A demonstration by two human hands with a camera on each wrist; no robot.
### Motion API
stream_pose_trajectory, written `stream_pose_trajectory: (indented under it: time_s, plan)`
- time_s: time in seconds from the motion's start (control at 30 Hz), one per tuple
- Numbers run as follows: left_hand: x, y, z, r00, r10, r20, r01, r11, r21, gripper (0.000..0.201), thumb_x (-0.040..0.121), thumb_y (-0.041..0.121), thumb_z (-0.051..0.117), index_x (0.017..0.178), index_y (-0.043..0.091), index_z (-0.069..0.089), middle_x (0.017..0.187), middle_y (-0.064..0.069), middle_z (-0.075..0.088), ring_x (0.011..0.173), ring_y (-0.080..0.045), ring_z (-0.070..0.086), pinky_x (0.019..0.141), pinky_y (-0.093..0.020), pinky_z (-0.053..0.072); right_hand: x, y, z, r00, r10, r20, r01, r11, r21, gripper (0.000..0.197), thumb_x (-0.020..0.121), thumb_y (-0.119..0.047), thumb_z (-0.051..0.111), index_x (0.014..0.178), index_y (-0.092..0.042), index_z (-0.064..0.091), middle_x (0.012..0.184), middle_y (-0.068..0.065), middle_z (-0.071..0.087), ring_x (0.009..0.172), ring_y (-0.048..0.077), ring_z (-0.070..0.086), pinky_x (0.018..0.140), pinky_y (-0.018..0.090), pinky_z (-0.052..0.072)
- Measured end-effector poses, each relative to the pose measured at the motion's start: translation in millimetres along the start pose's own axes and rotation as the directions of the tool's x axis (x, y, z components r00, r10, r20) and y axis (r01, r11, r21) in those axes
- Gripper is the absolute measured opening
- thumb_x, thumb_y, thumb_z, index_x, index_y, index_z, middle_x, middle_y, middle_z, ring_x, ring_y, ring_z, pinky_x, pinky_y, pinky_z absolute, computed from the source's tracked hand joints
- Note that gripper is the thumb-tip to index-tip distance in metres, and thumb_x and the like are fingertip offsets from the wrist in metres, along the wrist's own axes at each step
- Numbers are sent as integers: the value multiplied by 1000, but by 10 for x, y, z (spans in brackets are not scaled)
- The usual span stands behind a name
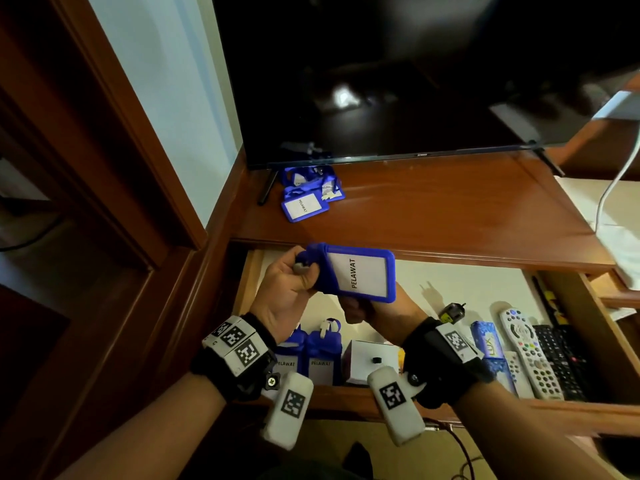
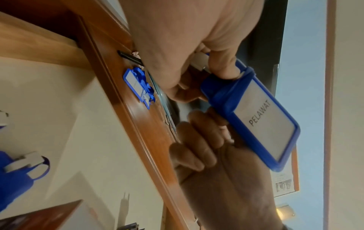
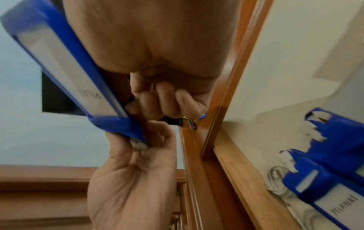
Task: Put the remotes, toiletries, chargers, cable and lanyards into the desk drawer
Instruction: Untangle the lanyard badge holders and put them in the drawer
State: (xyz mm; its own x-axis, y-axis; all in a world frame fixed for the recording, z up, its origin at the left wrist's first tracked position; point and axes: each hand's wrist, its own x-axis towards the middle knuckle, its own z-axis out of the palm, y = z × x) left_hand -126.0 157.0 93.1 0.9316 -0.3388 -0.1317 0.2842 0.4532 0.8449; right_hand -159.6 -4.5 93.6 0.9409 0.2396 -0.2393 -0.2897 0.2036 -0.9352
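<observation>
Both hands hold one blue lanyard badge [image 1: 360, 275] marked PELAWAT above the open desk drawer [image 1: 478, 285]. My left hand [image 1: 291, 285] grips the bunched blue strap and its metal clip at the badge's top end. My right hand [image 1: 360, 311] has its fingers curled round the badge's lower edge from beneath. The left wrist view shows the badge [image 2: 262, 121] between both hands, and the right wrist view shows it [image 3: 59, 54] edge-on. More blue lanyards [image 1: 304, 195] lie piled on the desk top. Two lanyard badges [image 1: 306, 351] lie at the drawer's front left.
The drawer also holds a white box [image 1: 374, 362], a LUX soap [image 1: 485, 337], a white remote [image 1: 530, 355], a black remote [image 1: 561, 358] and a charger plug [image 1: 450, 311]. A TV [image 1: 398, 81] stands on the desk top [image 1: 433, 209]. A white cable [image 1: 616, 181] hangs at the right.
</observation>
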Motion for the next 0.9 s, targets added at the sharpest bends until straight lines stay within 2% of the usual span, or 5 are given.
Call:
stream_pose_trajectory:
  time_s: [0.2, 0.37, 0.47, 0.67, 0.9]
  plan:
    - [50, 45, -280, 989, -81, -126, 121, 928, 352, 18, 87, -7, 51, 96, 7, 58, 87, -12, 67, 85, -22, 66, 77, -32, 54, -115, 200, -289, 973, 125, -197, -196, 896, -398, 24, 98, -18, 45, 93, -5, 65, 67, 4, 58, 60, 15, 50, 55, 29, 42]
    - [185, -48, -481, 984, -88, -152, 175, 452, 875, 13, 83, 1, 64, 87, 11, 58, 83, -5, 59, 80, -18, 59, 65, -25, 50, -239, 431, -620, 963, 255, -86, -171, 334, -927, 77, 59, -67, 67, 124, -31, 48, 118, -1, 52, 108, 16, 45, 94, 37, 43]
    - [281, -202, -508, 975, -205, -90, 114, 111, 987, 19, 79, 9, 68, 70, 19, 54, 82, -4, 59, 79, -22, 59, 59, -25, 46, -266, 579, -662, 922, 380, -67, -109, 89, -990, 92, 63, -56, 76, 138, -33, 28, 135, 0, 38, 126, 24, 32, 105, 48, 35]
    - [350, -482, -542, 888, -435, -149, 7, -311, 950, 12, 82, 6, 52, 73, 16, 53, 96, -12, 60, 83, -28, 57, 67, -31, 43, -70, 673, -779, 953, 293, -70, -148, 254, -956, 71, 65, -33, 81, 121, -24, 39, 121, 3, 50, 106, 21, 49, 88, 33, 48]
    - [355, -770, -681, 838, -478, -264, 34, -436, 899, 21, 84, 6, 50, 99, 10, 64, 103, -12, 64, 91, -30, 62, 75, -34, 50, 410, 583, -1060, 967, 238, -84, -167, 352, -921, 50, 74, -22, 76, 120, -15, 58, 120, 9, 58, 112, 25, 53, 88, 28, 41]
